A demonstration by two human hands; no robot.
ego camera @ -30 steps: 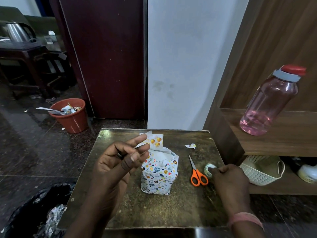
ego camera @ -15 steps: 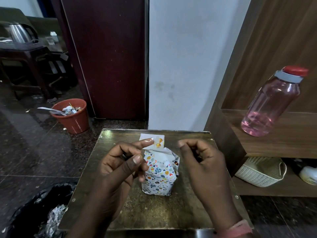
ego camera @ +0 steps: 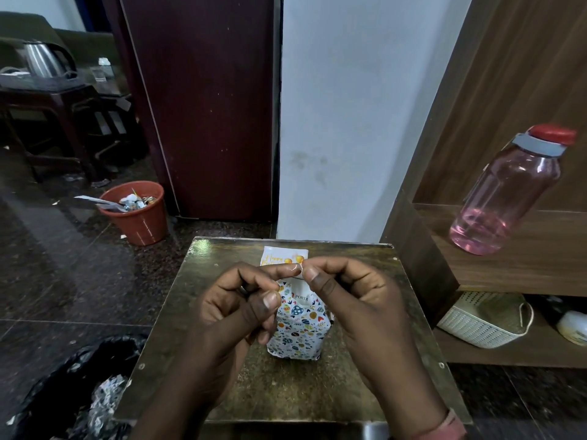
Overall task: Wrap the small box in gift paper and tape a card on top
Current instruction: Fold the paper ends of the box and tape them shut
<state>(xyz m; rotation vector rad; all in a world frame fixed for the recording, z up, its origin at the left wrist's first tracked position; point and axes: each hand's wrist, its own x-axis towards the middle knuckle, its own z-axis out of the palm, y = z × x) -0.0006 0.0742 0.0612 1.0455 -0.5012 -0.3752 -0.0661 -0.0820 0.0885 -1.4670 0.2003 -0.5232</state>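
Above the wrapped box (ego camera: 298, 325), upright mid-table (ego camera: 365, 392), left hand (ego camera: 235, 309) and right hand (ego camera: 352, 296) meet, fingers curled, both pinching the small card (ego camera: 279, 257) at its lower edge.

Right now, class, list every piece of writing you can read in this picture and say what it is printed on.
"Happy" in yellow script, on the small card held above the wrapped box; a second line under it is hidden by the fingers.
"PORTR", on a white patch at the top of the wrapped box; the rest is cut off behind the right hand.
Nothing legible on the pink bottle or kettle.
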